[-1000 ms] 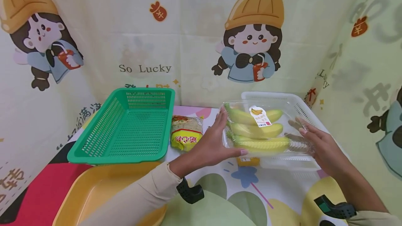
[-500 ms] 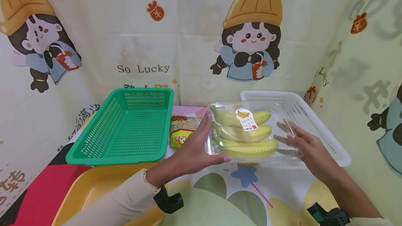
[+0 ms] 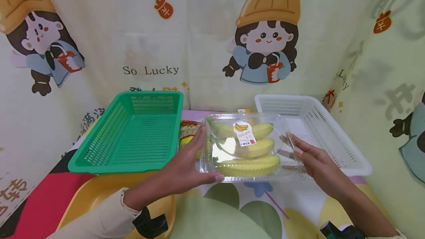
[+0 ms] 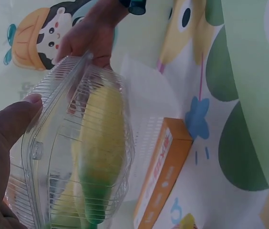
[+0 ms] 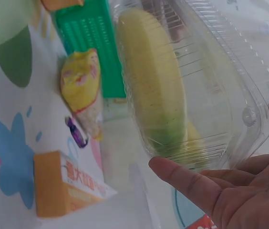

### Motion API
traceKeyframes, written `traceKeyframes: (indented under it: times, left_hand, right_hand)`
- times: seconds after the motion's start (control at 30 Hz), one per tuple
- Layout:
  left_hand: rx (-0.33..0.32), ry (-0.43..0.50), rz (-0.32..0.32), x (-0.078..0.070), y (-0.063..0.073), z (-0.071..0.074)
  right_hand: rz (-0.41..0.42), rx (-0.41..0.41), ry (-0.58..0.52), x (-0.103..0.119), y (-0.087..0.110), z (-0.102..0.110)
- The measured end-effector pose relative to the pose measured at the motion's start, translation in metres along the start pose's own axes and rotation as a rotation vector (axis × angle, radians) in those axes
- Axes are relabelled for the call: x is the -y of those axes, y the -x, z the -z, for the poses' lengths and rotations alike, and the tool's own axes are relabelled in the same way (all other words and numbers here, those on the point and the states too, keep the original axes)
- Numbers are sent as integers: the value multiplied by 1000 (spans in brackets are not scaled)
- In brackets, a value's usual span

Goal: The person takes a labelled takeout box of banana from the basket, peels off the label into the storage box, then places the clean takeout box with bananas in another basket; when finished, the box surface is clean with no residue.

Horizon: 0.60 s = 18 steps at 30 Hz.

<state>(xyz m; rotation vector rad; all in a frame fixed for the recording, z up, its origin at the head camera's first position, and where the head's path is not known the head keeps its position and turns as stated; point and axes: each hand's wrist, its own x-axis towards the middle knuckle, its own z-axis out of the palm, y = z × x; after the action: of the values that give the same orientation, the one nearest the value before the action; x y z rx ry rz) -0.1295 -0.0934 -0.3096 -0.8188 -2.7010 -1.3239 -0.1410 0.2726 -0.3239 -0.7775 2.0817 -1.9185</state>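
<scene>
A clear plastic clamshell box (image 3: 232, 148) of bananas (image 3: 254, 166) is in the air above the table, with a white banana label on its lid. My left hand (image 3: 177, 167) grips its left end, thumb along the front side. At the opposite end, my right hand (image 3: 322, 163) holds the box, and its fingers show against the plastic in the right wrist view. Beneath the box, an orange carton (image 4: 163, 176) lies on the table in the left wrist view. The box hides it in the head view.
A green basket (image 3: 74, 165) stands at the left, with a yellow tray (image 3: 96, 194) in front. Between the green basket and the box lies a yellow food packet (image 3: 186, 134). A white basket (image 3: 352, 154) stands at the right. The right wrist view shows a small purple wrapped item (image 5: 76, 132).
Both hands have carried the banana box left and toward me, away from over the white basket. It now covers more of the yellow packet and hides the orange carton in the head view.
</scene>
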Motion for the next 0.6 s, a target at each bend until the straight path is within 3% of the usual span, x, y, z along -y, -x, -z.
traceKeyframes:
  times: [0.17, 0.3, 0.6]
  left_hand:
    - [-11, 27, 4, 2, 13, 6]
    - [13, 47, 57, 3, 23, 6]
    - [34, 52, 135, 12, 42, 0]
  right_hand:
    - [-22, 27, -10, -2, -2, -10]
    - [-53, 38, 8, -4, -1, -17]
    - [-148, -22, 180, -6, -2, -28]
